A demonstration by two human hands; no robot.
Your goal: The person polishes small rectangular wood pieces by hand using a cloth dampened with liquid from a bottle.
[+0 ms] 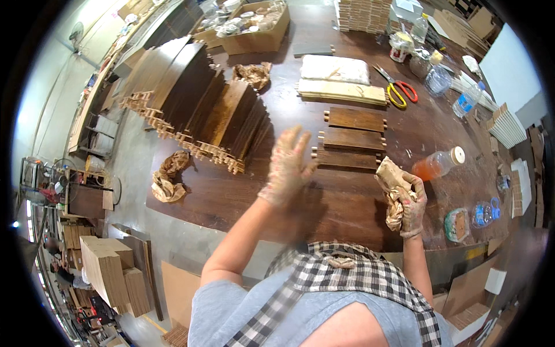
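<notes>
My left hand (287, 166), in a pale spotted glove, hovers over the table with fingers apart and nothing in it. To its left stands a stack of dark wooden boards (214, 115) with light tenon ends. In front of it lie three dark wooden slats (354, 139) in a row, with small pegs at their ends. My right hand (413, 209), gloved too, is closed around a crumpled piece of brown paper (394, 188) at the right, near the closest slat. A clear bottle (440, 163) with orange liquid lies just beyond that hand.
Scissors (398, 92) with red and yellow handles lie beside pale wood strips (341, 91) and a white pad (334, 69). Crumpled paper (170, 179) sits at the table's left edge. A cardboard box (254, 37) of containers stands at the back. A water bottle (467, 99) stands at right.
</notes>
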